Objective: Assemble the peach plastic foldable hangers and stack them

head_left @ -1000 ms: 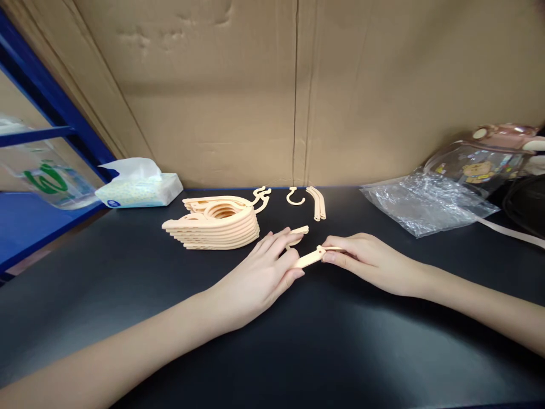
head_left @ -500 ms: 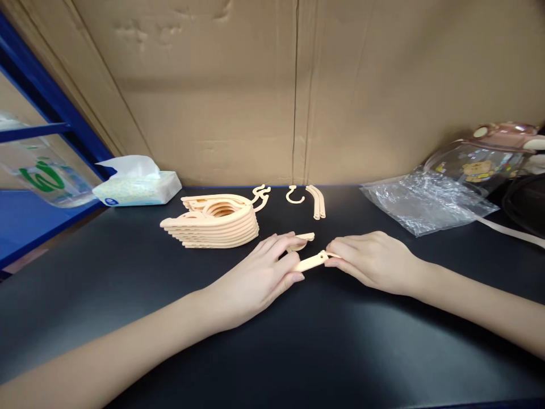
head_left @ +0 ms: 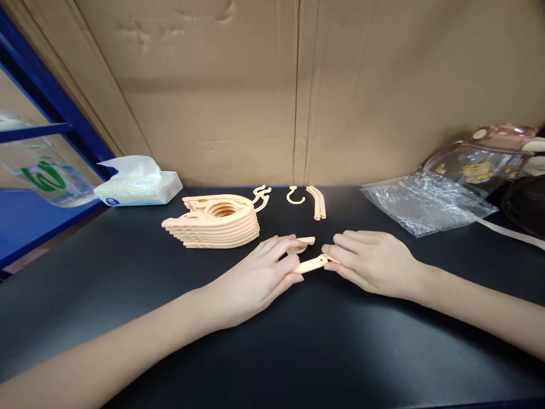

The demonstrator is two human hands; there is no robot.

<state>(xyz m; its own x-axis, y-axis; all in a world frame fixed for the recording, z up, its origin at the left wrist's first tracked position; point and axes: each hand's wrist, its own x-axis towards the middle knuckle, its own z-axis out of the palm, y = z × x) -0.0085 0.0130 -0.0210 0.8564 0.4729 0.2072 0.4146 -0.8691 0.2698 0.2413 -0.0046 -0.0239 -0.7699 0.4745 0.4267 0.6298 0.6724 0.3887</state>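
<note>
At the far left: a blue frame (head_left: 91, 146) stood beside the black table (head_left: 340, 352); a clear container (head_left: 51, 182) with a green mark showed below its crossbar.
Tissue pack (head_left: 138, 190): lay near the table's back edge, a white sheet sticking up.
Hanger stack (head_left: 217, 236): cream hangers lay piled on the table, hooks at the back right.
Left hand (head_left: 258, 278): was clamped on a cream hanger piece (head_left: 310, 264), fingers over the top and thumb along the near side.
Loose hook (head_left: 290, 195): lay near the back edge.
Hanger piece: lay on the table between the hands, partly hidden, two ends showing.
Curved strips (head_left: 315, 204): lay side by side, just right of the hook.
Right hand (head_left: 370, 261): thumb and fingers were pinched on a slim cream part (head_left: 330, 259) at the hanger piece's near end.
Clear plastic (head_left: 421, 204): lay crumpled, well apart from the right hand.
Bear-print jar (head_left: 477, 170): stood behind the plastic.
</note>
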